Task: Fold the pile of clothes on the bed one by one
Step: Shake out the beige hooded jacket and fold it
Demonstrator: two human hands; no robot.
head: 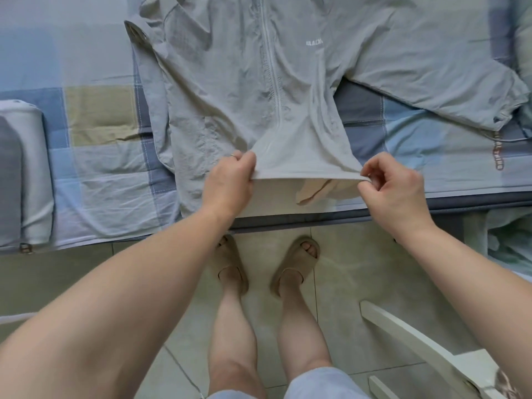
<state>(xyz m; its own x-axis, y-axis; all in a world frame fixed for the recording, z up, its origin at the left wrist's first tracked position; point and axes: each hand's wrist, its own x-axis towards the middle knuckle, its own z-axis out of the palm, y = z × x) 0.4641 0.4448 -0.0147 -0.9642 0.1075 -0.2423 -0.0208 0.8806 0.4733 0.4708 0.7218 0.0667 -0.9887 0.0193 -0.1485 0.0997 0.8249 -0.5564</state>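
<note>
Left hand [229,184] and right hand [394,194] pinching grey jacket [259,90] hem, bed [100,116] beneath

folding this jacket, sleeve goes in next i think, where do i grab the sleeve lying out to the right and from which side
Probably the gathered cuff, pinched from the near right side. The sleeve lies flat and angled away from the jacket, so lifting its free end should let it swing across the zip.
</note>
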